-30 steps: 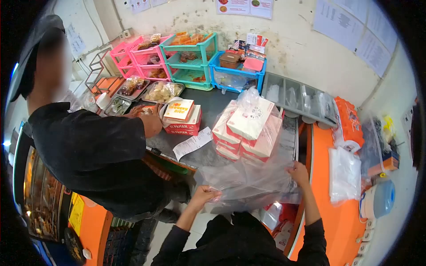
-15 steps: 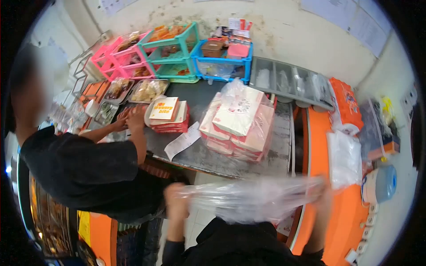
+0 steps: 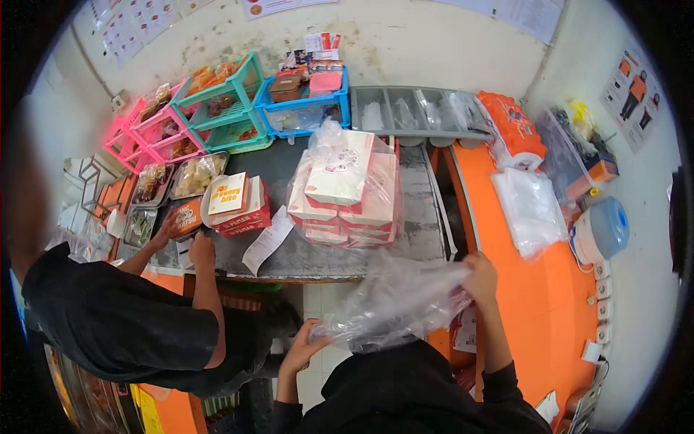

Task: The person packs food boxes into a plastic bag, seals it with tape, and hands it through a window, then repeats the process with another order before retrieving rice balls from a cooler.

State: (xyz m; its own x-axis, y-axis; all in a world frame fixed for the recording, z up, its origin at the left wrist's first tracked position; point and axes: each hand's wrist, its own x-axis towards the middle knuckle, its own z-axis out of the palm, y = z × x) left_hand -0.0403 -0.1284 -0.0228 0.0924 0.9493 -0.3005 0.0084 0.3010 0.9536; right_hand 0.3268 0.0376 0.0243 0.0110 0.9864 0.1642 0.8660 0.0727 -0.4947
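Note:
A clear plastic bag (image 3: 394, 300) is stretched between my two hands, in front of my body and just off the table's front edge. My left hand (image 3: 303, 347) grips its lower left end. At its upper right end, my right hand (image 3: 480, 278) has its fingers closed on the plastic. Beyond the bag, on the dark table (image 3: 282, 269), a stack of white and red food boxes (image 3: 347, 192) sits inside another clear bag with its top gathered. A paper receipt (image 3: 267, 242) lies left of that stack.
At left, a co-worker in a black shirt (image 3: 130, 318) handles an orange and black box (image 3: 186, 218) beside red boxes (image 3: 242, 217). Coloured baskets (image 3: 303, 116) and a grey divided tray (image 3: 419, 108) line the wall. Flat clear bags (image 3: 530, 210) lie on the orange counter (image 3: 535, 325).
The bag was pulled nearly level between my hands; now it hangs looser and slanted, my left hand lower and my right hand higher. The view has shifted. The co-worker's hands have moved apart.

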